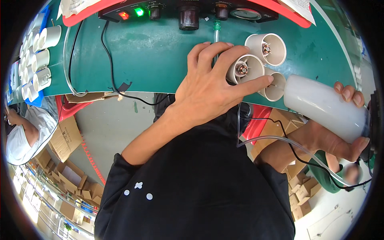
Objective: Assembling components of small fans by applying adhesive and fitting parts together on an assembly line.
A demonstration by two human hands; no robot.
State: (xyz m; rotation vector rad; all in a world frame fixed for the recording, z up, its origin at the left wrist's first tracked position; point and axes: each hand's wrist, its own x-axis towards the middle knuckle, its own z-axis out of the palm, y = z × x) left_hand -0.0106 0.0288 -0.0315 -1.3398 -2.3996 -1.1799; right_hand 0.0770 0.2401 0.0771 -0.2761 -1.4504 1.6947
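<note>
While clasping middle cup (256,67) near 1 o'clock with curled fingers of left hand (214,86) | head: gripping white cylinder (325,106) toward 3 with right hand (338,145), just beside lower cup (279,83) | keep cups still, cylinder angle steady

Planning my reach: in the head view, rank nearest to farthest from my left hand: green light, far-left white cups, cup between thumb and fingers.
1. Cup: at your left hand.
2. Green light: ahead, leftward.
3. White cups: far left.

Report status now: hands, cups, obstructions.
Left hand around white cup. Right hand gripping white bottle beside lower cup. Clear tube crosses right forearm.
</note>
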